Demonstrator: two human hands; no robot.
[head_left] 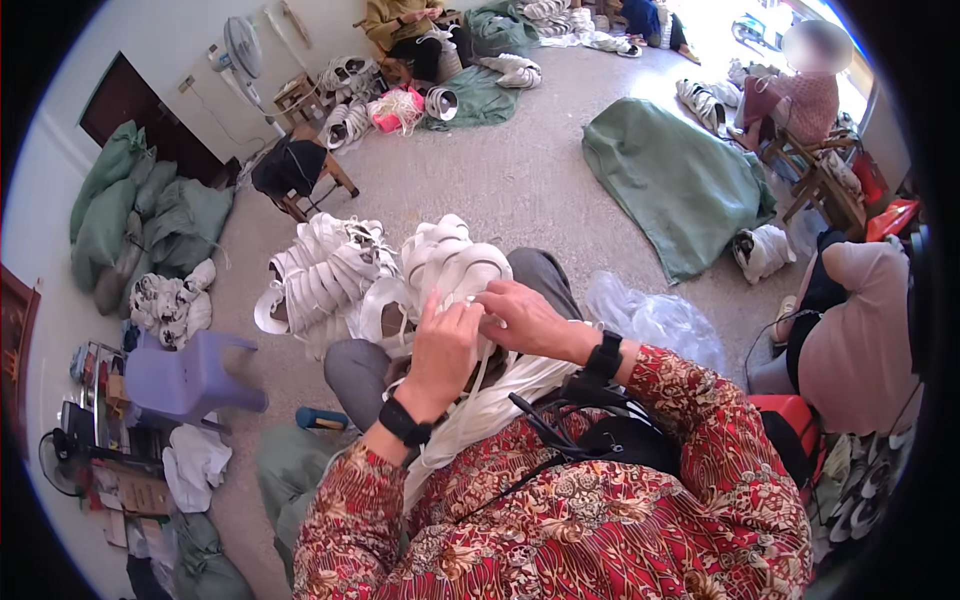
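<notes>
My left hand (445, 355) and right hand (528, 318) meet at the near end of a stack of white strappy shoe pieces (450, 258), which sits at the far edge of my lap, between my knees. The fingers of both are bent inward against it — my right ones curl more tightly — but I cannot tell whether either hand is gripping it, since the fingertips blend into the white. Long white strips (433, 465) run from there over my lap, passing between my forearms (each wrist wears a black band).

Just left of the stack is another white bundle (330, 270), beyond my left knee (352, 368). On the floor (470, 185), clear plastic (655, 320) lies beside my right knee (548, 280), with a big green sack (680, 190) farther out. A purple stool (185, 380) stands toward the floor's left edge.
</notes>
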